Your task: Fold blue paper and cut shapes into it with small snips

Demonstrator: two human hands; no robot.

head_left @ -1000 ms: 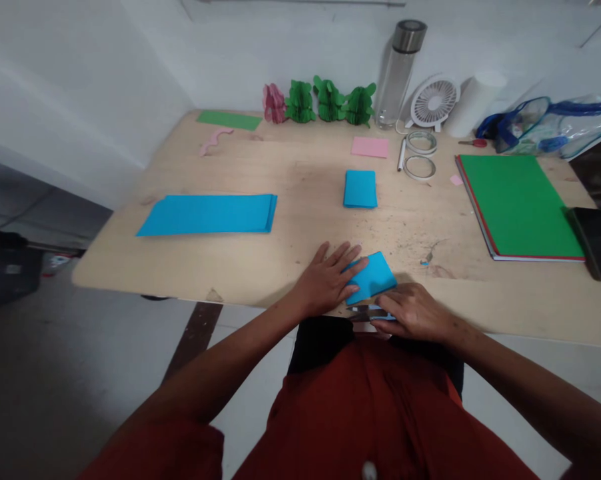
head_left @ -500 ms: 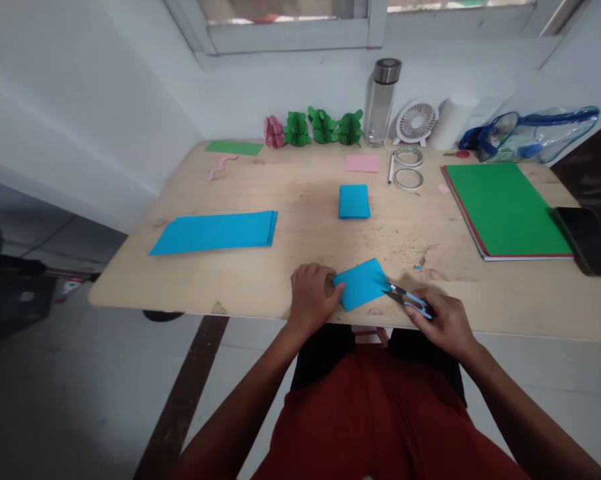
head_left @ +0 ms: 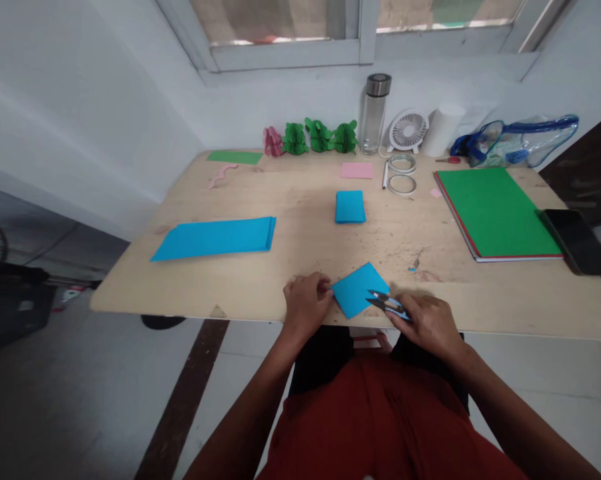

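Observation:
A blue square of paper point(head_left: 356, 292) lies tilted near the table's front edge. My left hand point(head_left: 306, 297) has its fingers drawn together at the paper's left corner, thumb and fingertips pinching it. In my right hand point(head_left: 430, 323) is a pair of thread snips point(head_left: 389, 304), its blades parted and pointing left over the right part of the paper. Beyond the hands sits a small stack of blue paper squares point(head_left: 350, 207).
Long blue paper strips point(head_left: 215, 237) lie at left. A green pad point(head_left: 498, 212) and phone point(head_left: 578, 241) are at right. Along the wall stand green paper figures point(head_left: 318, 136), a bottle point(head_left: 374, 120), a fan point(head_left: 409, 129) and a clear pouch point(head_left: 535, 139). Tape rings point(head_left: 402, 185) lie before the fan.
The snips have moved left, from the paper's right edge to over its surface. My left thumb has drawn back off the paper to its corner. The view has shifted slightly.

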